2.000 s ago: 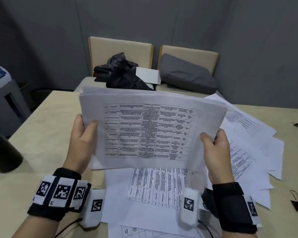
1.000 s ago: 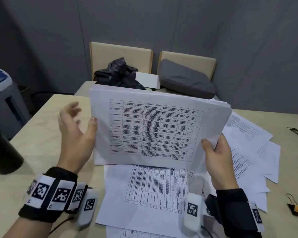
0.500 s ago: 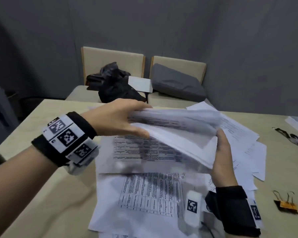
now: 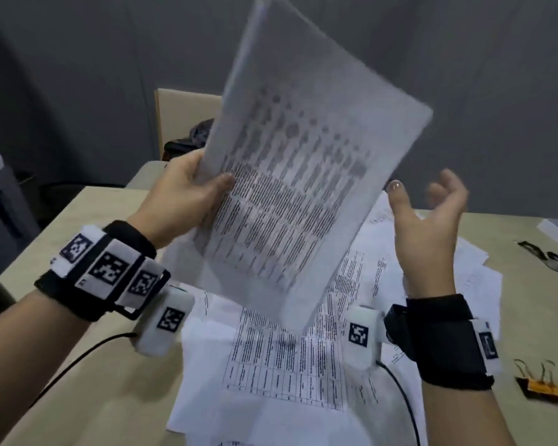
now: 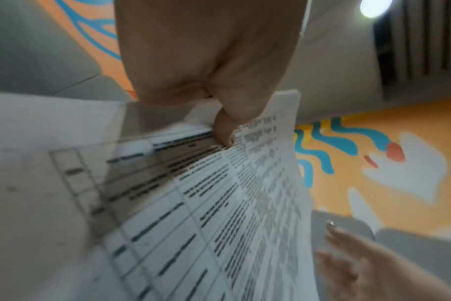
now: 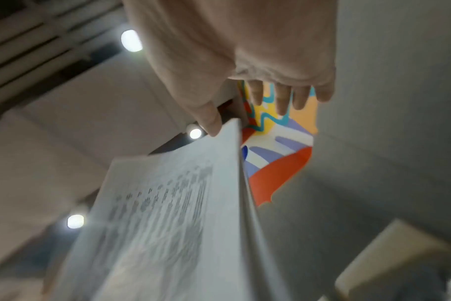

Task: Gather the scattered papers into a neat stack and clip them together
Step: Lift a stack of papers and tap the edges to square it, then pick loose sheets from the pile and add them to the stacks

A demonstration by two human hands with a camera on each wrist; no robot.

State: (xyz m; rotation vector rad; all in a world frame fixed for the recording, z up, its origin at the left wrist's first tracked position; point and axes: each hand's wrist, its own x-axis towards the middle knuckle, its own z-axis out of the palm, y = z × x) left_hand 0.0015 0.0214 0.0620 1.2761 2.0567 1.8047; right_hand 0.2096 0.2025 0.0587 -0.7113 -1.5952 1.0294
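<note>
With only our left hand [image 4: 184,185] pinching the tilted paper stack [image 4: 303,175] and our right hand [image 4: 432,214] spread open, sheets could slide loose.

Room dim, grey, flat light from round ceiling lamps [image 6: 131,40]. Held paper stack [image 4: 303,175] smeared by motion blur, print unreadable. Right hand [image 4: 432,214] blurred too. Wrist views soft, bent at edges. Faint shadow under stack on table [image 4: 78,381].

A pale wooden table [image 4: 87,365] fills the lower frame. Loose printed papers [image 4: 281,365] lie spread across its centre and right; orange binder clips [image 4: 540,384] sit at lower right, a dark strap [image 4: 548,257] at right edge.
</note>
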